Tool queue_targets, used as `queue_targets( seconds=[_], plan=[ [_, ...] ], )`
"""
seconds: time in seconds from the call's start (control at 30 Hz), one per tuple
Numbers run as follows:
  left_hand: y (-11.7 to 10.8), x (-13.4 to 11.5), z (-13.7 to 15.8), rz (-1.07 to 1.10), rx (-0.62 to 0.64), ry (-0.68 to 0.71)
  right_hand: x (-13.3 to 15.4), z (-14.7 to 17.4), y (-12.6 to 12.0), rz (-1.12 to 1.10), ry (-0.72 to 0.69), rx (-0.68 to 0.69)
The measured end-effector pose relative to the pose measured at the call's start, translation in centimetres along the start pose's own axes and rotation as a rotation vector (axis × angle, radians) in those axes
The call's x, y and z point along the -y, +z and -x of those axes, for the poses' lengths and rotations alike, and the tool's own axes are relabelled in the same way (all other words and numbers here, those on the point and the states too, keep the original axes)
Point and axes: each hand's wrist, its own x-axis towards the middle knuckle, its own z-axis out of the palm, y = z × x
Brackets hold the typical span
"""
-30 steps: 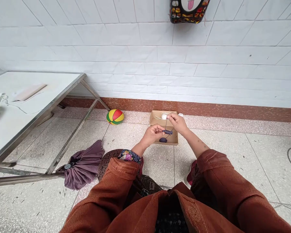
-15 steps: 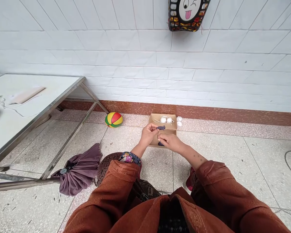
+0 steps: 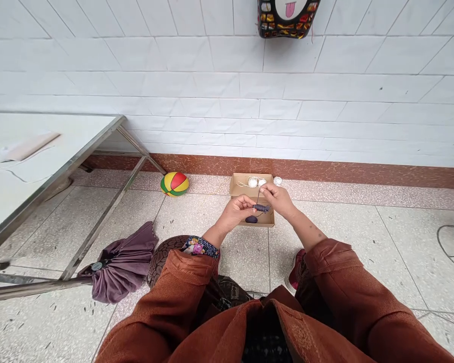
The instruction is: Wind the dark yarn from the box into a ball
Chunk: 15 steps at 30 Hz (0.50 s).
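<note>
Between the fingers of my left hand [image 3: 237, 212] is a small bundle wound with dark blue yarn [image 3: 262, 207], its end pointing right. My right hand [image 3: 280, 198], just above and to the right, pinches a strand of dark yarn [image 3: 258, 195] that runs up from the bundle. Below both hands stands an open cardboard box [image 3: 267, 222] with a dark blue yarn ball [image 3: 251, 220] inside. White yarn balls [image 3: 253, 182] with loose thread lie in the far part of the box, partly behind my right hand.
A colourful ball [image 3: 174, 184] rests by the wall. To the left stands a metal-framed table [image 3: 83, 126]; a purple cloth item [image 3: 124, 267] hangs near its lower bar. Another white ball [image 3: 277, 180] sits beside the box. A black basket [image 3: 285, 25] hangs on the wall.
My right hand has risen from below the bundle to above it, drawing the yarn strand upward. My left hand has shifted slightly right and down with the bundle.
</note>
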Motion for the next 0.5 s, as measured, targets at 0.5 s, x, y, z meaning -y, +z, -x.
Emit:
queue_targets(
  seconds=[0.5],
  plan=[
    [-2.6,0.1,-1.4,-0.14,-0.433,0.136,2.4,2.1,2.7,0.07,-0.222,0.303]
  ],
)
